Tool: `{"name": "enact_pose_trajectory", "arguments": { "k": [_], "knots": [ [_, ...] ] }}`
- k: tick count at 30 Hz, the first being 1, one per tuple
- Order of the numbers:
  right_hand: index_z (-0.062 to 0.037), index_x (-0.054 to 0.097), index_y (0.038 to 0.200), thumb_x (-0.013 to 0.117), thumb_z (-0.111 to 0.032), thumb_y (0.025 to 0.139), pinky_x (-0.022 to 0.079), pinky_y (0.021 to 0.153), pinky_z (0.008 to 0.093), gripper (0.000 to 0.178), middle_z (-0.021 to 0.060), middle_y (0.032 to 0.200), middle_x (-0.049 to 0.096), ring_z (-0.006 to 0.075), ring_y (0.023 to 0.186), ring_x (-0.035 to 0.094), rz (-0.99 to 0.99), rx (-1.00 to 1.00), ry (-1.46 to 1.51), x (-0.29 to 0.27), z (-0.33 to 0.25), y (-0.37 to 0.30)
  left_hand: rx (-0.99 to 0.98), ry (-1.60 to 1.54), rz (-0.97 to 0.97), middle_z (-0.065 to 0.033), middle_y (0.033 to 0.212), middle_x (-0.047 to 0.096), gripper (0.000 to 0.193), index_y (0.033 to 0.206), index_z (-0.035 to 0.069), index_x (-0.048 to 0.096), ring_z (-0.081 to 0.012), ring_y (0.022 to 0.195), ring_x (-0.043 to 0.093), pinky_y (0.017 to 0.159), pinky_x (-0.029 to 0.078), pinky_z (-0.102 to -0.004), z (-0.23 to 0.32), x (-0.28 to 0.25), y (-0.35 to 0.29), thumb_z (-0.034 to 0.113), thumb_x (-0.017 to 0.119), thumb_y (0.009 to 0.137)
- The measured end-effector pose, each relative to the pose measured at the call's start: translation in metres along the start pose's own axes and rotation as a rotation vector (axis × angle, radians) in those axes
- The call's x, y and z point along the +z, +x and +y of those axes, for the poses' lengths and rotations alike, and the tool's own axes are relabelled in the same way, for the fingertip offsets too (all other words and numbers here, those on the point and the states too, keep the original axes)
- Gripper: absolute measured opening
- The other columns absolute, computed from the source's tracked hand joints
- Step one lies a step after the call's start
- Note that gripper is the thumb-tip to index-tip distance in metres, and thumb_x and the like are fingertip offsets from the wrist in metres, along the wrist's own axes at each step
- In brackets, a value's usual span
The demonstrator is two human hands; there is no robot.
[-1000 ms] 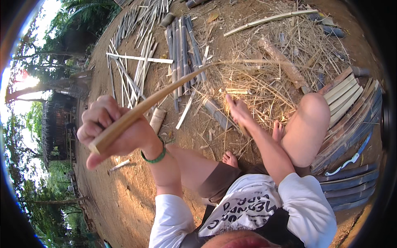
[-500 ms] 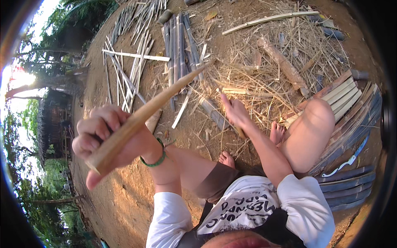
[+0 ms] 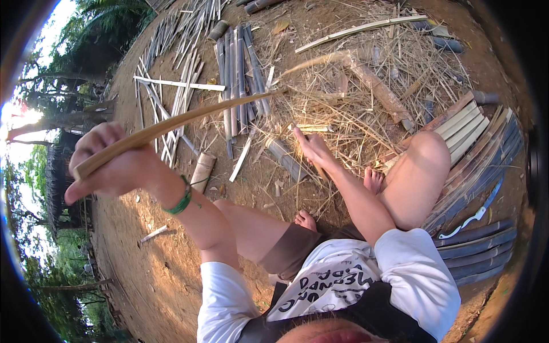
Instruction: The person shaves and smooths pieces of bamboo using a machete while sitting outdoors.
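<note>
My left hand (image 3: 117, 163), wearing a green cord bracelet, is raised at the left and closed around a long tan bamboo strip (image 3: 189, 117). The strip stretches away to the right, narrowing and bending over the ground. Beyond its thin part is a blurred, curved tan length (image 3: 313, 62); I cannot tell whether the two are joined. Lower and nearer the middle, my right hand (image 3: 313, 150) is closed on a tool with a brown handle (image 3: 320, 170), which sticks out below the fist. The tool's working end is not clear. The strip passes apart from the right hand.
Dark bamboo poles (image 3: 240, 86) and pale strips (image 3: 183, 108) lie ahead. Shavings (image 3: 349, 123) surround a thick bamboo log (image 3: 380, 91). Split bamboo (image 3: 466, 131) is stacked by my right knee, near a white-handled saw (image 3: 472, 223). A short bamboo piece (image 3: 203, 171) lies left of centre.
My left hand has swung left and farther up, carrying the bamboo strip, which now lies flatter across the view. The right hand has shifted slightly left and stays closed.
</note>
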State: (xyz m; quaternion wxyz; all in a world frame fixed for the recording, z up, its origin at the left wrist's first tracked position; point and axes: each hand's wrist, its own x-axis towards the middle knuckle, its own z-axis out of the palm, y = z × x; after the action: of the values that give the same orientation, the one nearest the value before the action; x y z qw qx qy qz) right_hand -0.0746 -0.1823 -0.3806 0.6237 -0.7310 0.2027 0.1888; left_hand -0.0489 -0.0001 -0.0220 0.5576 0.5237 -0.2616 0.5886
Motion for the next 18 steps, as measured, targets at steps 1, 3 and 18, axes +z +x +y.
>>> {"name": "enact_pose_trajectory", "arguments": {
  "k": [1,3,18],
  "knots": [
    [-0.015,0.042,0.06,0.032,-0.072,0.095,0.037,0.045,0.0304,0.068,-0.0055,0.051,0.034,0.0086,0.042,0.037,-0.023,-0.081,0.121,0.01,-0.007,-0.013,0.008,-0.01,0.064,0.0007,0.052,0.035,0.073,0.064,0.015,0.029,-0.0109,0.039,0.033,0.035,0.026,-0.0222,0.014,0.001,0.011,0.086,0.029,0.081],
    [-0.0136,0.044,0.061,0.034,-0.065,0.099,0.037,0.045,0.0304,0.065,-0.0045,0.05,0.033,0.0107,0.043,0.04,-0.083,-0.228,0.104,0.02,-0.033,-0.053,0.027,0.06,-0.008,0.0011,0.052,0.032,0.073,0.064,0.015,0.031,-0.0108,0.04,0.031,0.035,0.026,-0.0228,0.015,-0.02,0.03,0.086,0.03,0.08],
    [-0.0157,0.034,0.054,0.039,-0.069,0.096,0.04,0.042,0.0316,0.068,-0.0029,0.046,0.034,0.0085,0.039,0.037,0.056,0.119,0.021,0.01,0.068,0.071,-0.128,-0.29,-0.096,-0.0032,0.065,0.04,0.061,0.075,0.009,0.044,-0.015,0.053,0.039,0.046,0.034,-0.0309,-0.026,-0.037,0.076,0.069,0.04,0.084]
  ]
}}
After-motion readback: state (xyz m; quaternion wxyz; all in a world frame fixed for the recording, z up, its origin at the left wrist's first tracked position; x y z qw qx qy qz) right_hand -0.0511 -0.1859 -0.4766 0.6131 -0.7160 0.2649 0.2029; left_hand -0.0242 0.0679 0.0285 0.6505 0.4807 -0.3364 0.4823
